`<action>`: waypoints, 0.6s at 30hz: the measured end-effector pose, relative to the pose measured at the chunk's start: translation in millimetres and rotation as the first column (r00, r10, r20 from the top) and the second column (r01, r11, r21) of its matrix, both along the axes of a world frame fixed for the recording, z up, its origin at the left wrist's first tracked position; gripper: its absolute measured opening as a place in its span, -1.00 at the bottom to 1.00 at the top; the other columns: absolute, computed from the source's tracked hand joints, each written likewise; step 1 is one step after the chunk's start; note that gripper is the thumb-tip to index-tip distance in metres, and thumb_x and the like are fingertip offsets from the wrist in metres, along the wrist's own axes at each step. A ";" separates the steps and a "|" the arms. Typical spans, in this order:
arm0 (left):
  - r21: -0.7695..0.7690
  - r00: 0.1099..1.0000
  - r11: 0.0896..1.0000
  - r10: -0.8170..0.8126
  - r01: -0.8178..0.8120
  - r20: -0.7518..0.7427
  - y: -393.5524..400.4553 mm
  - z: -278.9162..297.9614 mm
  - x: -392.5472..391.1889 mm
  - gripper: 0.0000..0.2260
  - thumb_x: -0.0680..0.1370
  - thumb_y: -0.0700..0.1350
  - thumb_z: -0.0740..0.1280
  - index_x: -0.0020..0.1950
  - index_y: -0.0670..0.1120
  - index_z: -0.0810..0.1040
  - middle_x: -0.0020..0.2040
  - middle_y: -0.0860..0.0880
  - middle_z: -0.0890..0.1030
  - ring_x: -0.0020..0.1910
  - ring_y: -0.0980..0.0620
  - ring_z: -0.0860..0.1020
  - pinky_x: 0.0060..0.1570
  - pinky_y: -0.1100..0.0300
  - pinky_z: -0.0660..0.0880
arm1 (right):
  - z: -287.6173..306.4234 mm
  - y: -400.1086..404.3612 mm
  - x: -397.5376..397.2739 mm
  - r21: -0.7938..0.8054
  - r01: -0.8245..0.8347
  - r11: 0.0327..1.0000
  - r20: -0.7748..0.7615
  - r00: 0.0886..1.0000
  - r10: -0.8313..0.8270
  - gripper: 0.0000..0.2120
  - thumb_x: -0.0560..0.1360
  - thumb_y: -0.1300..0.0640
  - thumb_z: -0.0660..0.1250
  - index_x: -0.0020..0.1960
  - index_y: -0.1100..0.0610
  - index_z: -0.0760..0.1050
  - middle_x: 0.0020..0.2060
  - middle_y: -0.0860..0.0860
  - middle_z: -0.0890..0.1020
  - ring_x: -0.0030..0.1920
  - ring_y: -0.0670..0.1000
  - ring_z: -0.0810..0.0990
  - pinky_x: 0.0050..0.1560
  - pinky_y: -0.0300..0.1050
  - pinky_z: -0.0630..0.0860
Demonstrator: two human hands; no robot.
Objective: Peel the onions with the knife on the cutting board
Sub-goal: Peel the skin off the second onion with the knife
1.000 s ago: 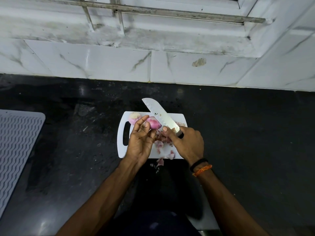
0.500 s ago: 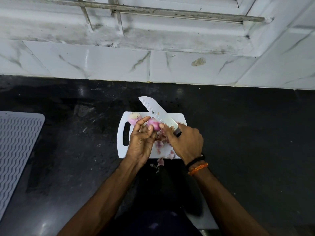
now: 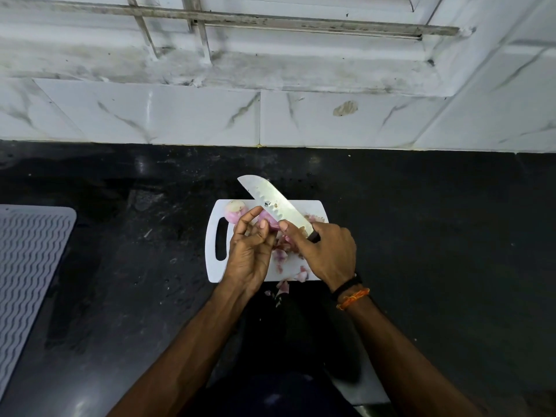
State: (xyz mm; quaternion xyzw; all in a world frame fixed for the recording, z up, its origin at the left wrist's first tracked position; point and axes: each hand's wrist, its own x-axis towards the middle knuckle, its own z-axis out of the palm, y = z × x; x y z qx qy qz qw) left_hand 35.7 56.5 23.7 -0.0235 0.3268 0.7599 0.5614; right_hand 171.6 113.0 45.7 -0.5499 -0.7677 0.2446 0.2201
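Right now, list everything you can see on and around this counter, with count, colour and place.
cutting board: one, white, mid-counter
knife: one, steel blade, dark handle, in right hand, blade over the held onion
held onion: one, pink, in left hand fingers
second onion: one, pale pink, board's far left corner
peel scraps: many, pink, on board and its near edge
ridged mat: one, grey, far left
counter: black
wall tiles: white, behind
wristbands: black, orange, right wrist
left hand
right hand

two onions (image 3: 235, 209), one knife (image 3: 275, 204), one cutting board (image 3: 212, 236)
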 end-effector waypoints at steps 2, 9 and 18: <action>-0.003 1.000 1.000 -0.011 0.011 -0.007 0.4 -0.6 0.7 -0.71 0.48 -0.31 0.33 0.20 -0.16 0.54 0.18 -0.19 0.64 0.19 -0.11 0.60 0.29 -0.05 0.47 | -1.3 1.5 3.3 -0.004 -0.004 1.000 -0.007 1.000 0.004 -0.16 0.33 -0.62 0.07 -0.15 0.12 0.67 -0.34 -0.05 0.67 -0.42 -0.14 0.55 -0.48 -0.30 0.27; -0.001 1.000 1.000 -0.030 0.030 -0.004 2.7 2.8 1.8 -0.66 0.48 -0.29 0.34 0.25 -0.18 0.52 0.15 -0.18 0.67 0.18 -0.13 0.61 0.26 -0.07 0.51 | 1.3 0.8 8.4 -0.032 -0.030 0.999 -0.041 0.999 0.029 -0.20 0.36 -0.56 0.15 0.01 0.14 0.67 -0.23 -0.02 0.71 -0.37 -0.17 0.56 -0.46 -0.38 0.28; -0.069 0.999 0.997 -0.047 0.046 -0.010 1.8 3.2 -0.8 -0.82 0.50 -0.26 0.36 0.10 -0.18 0.58 0.05 -0.17 0.68 0.08 -0.11 0.66 0.05 0.03 0.64 | 4.8 4.3 10.0 -0.045 -0.016 0.999 -0.049 0.999 0.014 -0.41 0.43 -0.45 0.22 -0.15 0.06 0.67 -0.55 -0.21 0.42 -0.49 -0.21 0.46 -0.48 -0.36 0.27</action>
